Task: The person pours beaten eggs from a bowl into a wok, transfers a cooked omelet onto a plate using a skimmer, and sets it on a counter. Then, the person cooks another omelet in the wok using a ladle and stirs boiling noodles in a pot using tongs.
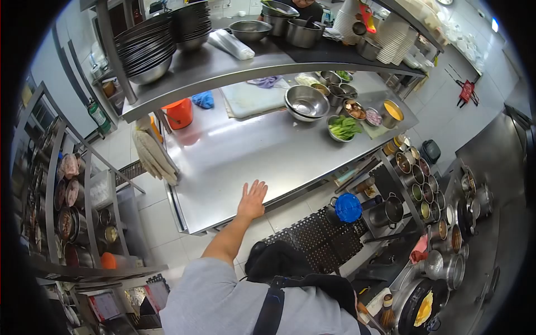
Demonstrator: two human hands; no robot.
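My left hand (253, 200) is stretched out over the front edge of the steel table (245, 159), its fingers spread and holding nothing. Whether it touches the steel cannot be told. My right hand does not show. On the table farther off are nested metal bowls (306, 102), a bowl of green leaves (344, 128), a pot of orange liquid (393, 110), a white cutting board (254, 99), an orange bucket (179, 114) and a blue cloth (203, 100). At the lower right, a dark pan holds something yellow (424, 309).
An overhead shelf (212, 75) carries stacked black bowls (142, 47). A rack of pots (70, 223) stands left. On the right are sauce containers (417, 174), a blue-lidded pot (348, 207) and a black floor mat (318, 237). Another person (309, 11) stands behind the shelf.
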